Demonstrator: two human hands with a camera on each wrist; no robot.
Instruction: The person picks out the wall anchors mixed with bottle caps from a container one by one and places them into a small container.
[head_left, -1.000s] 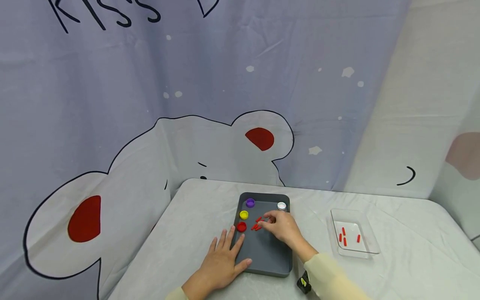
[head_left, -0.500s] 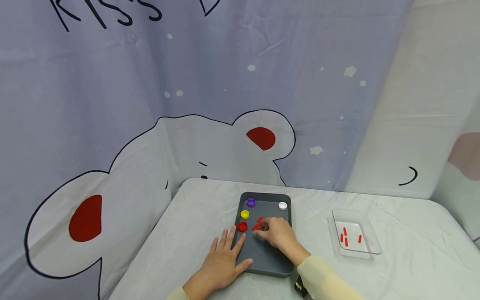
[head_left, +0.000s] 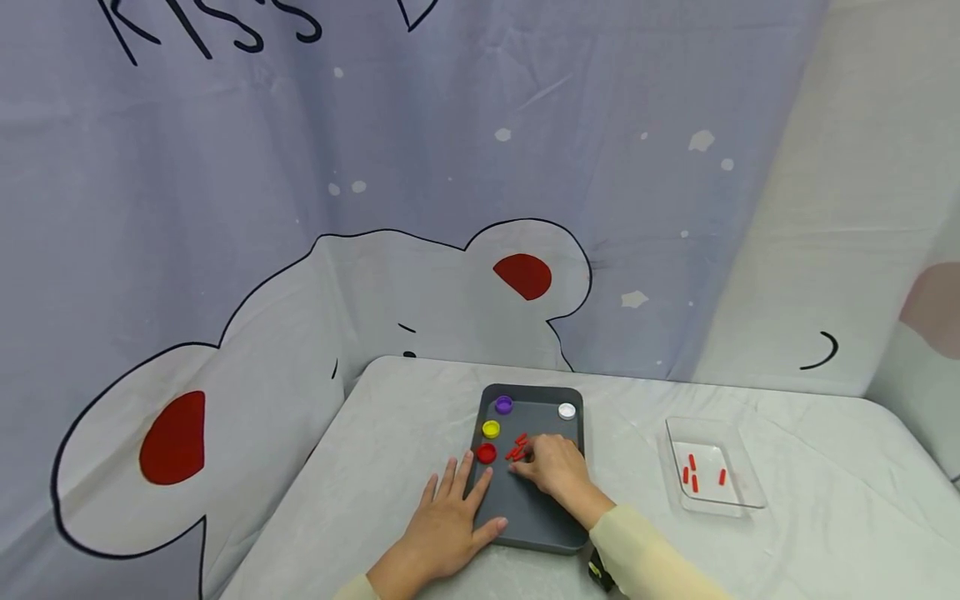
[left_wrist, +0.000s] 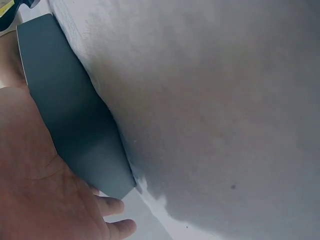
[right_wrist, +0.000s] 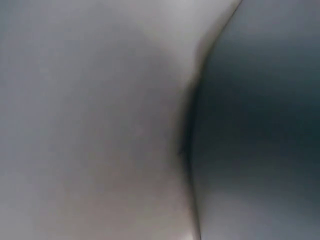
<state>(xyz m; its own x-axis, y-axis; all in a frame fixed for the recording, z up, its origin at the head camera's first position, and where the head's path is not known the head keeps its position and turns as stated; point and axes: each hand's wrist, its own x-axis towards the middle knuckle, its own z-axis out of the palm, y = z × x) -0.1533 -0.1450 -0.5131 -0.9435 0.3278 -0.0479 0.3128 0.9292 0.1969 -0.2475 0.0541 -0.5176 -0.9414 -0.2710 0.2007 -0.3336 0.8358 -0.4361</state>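
A dark grey tray (head_left: 528, 517) lies on the white-covered table. My left hand (head_left: 442, 529) rests at its left edge with fingers spread, and in the left wrist view the palm of the left hand (left_wrist: 40, 175) is against the tray's side (left_wrist: 75, 100). Over the middle of the tray, my right hand (head_left: 561, 468) has bent fingers and thumb beside several small red sticks (head_left: 516, 454). Whether it pinches one is hidden. The right wrist view is blurred and shows only the tray's side (right_wrist: 260, 120) and cloth.
Inside the tray, a red cap (head_left: 486, 453), a yellow cap (head_left: 491, 429) and a purple cap (head_left: 503, 405) line the left side. A white cap (head_left: 566, 412) sits at the far right corner. A clear plastic box (head_left: 738, 467) with several red sticks (head_left: 692, 462) stands to the right.
My right hand has moved slightly nearer and lower beside the red sticks, uncovering the white cap more fully. It barely moves in the last half second. The left hand stays in place.
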